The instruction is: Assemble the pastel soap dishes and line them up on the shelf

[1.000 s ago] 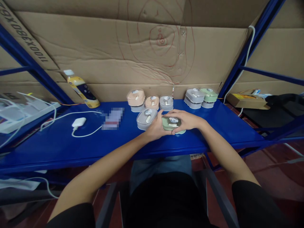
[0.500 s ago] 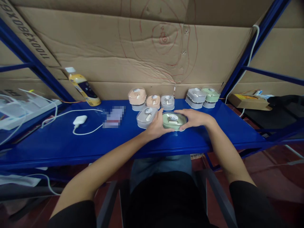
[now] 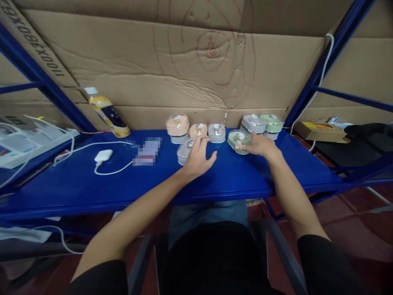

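Observation:
My right hand (image 3: pixel 260 145) grips the right side of a green lunch box (image 3: pixel 236 141) with a clear lid, just in front of the stacked boxes at the right; the fingers behind it are partly hidden. The box looks slightly tilted. Over the right side of a grey lunch box (image 3: pixel 183 153) hangs my left hand (image 3: pixel 200 159), its fingers apart and nothing in them. That hand covers part of the grey box; whether it touches the lid I cannot tell.
Along the cardboard wall stand a peach-topped stack (image 3: pixel 177 125), a small peach box (image 3: pixel 198 130), a small grey box (image 3: pixel 216 132), a grey stack (image 3: pixel 254 123) and a green-topped stack (image 3: pixel 272 123). Leftward are a bottle (image 3: pixel 109 114), a white charger (image 3: pixel 103 155) with cable and a blurred-out item (image 3: pixel 147 151).
The green lunch box has gone from between both hands to the back right, held by my right hand. My left hand has let go of it and moved slightly left.

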Motion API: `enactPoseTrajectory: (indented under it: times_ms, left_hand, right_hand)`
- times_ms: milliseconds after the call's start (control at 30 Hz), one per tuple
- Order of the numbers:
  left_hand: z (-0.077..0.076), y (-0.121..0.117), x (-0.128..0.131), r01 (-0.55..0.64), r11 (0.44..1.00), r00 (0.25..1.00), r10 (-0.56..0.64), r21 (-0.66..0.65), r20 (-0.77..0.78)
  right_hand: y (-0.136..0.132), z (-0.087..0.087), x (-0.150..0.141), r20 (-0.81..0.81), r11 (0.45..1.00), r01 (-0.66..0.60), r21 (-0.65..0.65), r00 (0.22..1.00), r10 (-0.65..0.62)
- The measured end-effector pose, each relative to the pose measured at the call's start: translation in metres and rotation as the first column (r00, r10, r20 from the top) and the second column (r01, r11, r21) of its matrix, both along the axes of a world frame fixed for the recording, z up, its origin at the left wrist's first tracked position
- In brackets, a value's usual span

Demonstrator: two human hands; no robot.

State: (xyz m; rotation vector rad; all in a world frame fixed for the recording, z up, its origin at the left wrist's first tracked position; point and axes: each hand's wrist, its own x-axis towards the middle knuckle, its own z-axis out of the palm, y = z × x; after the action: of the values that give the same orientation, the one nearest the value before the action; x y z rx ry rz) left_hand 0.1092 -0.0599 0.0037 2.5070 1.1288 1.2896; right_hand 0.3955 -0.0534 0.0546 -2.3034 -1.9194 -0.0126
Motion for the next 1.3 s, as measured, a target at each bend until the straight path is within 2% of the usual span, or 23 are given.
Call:
enactPoseTrajectory:
  times_ms: [67, 133, 233, 333, 433, 533, 700, 800, 900, 967, 1000, 1033, 1100, 1167, 1233, 1300]
  left_hand:
    - [0.001, 0.0, 0.001, -0.012, 1.0, 1.0, 0.012, -0.016, 0.01]
    - [0.001, 0.0, 0.001, -0.021, 1.0, 1.0, 0.022, -0.01, 0.009]
    - [0.003, 0.0, 0.0, -0.06, 0.998, 0.998, 0.06, 0.009, -0.02]
    - [0.005, 0.004, -0.005, -0.195, 0.981, 0.976, 0.195, 0.013, -0.094]
    - [0.009, 0.006, -0.01, -0.367, 0.93, 0.905, 0.36, 0.01, -0.226]
    - [0.015, 0.005, -0.015, -0.489, 0.872, 0.825, 0.456, -0.015, -0.334]
    - [0.026, 0.004, -0.025, -0.58, 0.792, 0.77, 0.457, -0.191, -0.445]
    - [0.028, 0.008, -0.034, -0.581, 0.775, 0.769, 0.423, -0.249, -0.479]
    - [0.029, 0.01, -0.041, -0.526, 0.814, 0.79, 0.362, -0.245, -0.495]
    - [0.032, 0.008, -0.042, -0.481, 0.84, 0.788, 0.29, -0.25, -0.543]
    - [0.034, 0.007, -0.041, -0.443, 0.857, 0.789, 0.234, -0.262, -0.569]
    - [0.035, 0.005, -0.04, -0.382, 0.88, 0.798, 0.159, -0.283, -0.581]
    - [0.034, 0.004, -0.038, -0.184, 0.921, 0.839, -0.034, -0.343, -0.543]
    - [0.029, 0.007, -0.036, 0.046, 0.921, 0.873, -0.226, -0.387, -0.433]
    - [0.019, 0.012, -0.034, 0.201, 0.893, 0.886, -0.341, -0.402, -0.314]
    - [0.009, 0.018, -0.033, 0.261, 0.875, 0.897, -0.376, -0.407, -0.234]
  right_hand:
    - [-0.004, 0.005, 0.001, 0.039, 0.999, 0.008, 0.042, 0.999, -0.01]
    - [-0.006, 0.008, 0.003, 0.064, 0.998, -0.05, 0.049, 0.997, 0.046]
    - [-0.006, 0.007, 0.003, 0.026, 0.964, -0.243, -0.104, 0.969, 0.247]
    - [-0.002, 0.0, -0.005, 0.017, 0.907, -0.377, -0.187, 0.922, 0.387]
    - [0.005, -0.011, -0.013, 0.045, 0.895, -0.429, -0.121, 0.899, 0.436]
    - [0.013, -0.021, -0.015, 0.03, 0.884, -0.465, -0.052, 0.884, 0.467]
    - [0.026, -0.036, -0.009, 0.012, 0.849, -0.528, 0.018, 0.849, 0.528]
    - [0.027, -0.037, -0.009, 0.02, 0.848, -0.53, 0.006, 0.848, 0.53]
    - [0.023, -0.034, -0.013, -0.01, 0.862, -0.506, 0.024, 0.862, 0.506]
    - [0.019, -0.031, -0.018, -0.045, 0.862, -0.495, 0.104, 0.864, 0.502]
    - [0.017, -0.03, -0.02, -0.066, 0.845, -0.508, 0.168, 0.849, 0.524]
    - [0.015, -0.03, -0.023, -0.088, 0.809, -0.536, 0.239, 0.818, 0.568]
    - [0.011, -0.03, -0.028, -0.127, 0.698, -0.622, 0.354, 0.708, 0.695]
    - [0.007, -0.031, -0.034, -0.169, 0.591, -0.709, 0.385, 0.576, 0.8]
    - [0.004, -0.033, -0.039, -0.217, 0.537, -0.772, 0.342, 0.491, 0.844]
    - [0.002, -0.034, -0.045, -0.252, 0.522, -0.808, 0.274, 0.463, 0.85]
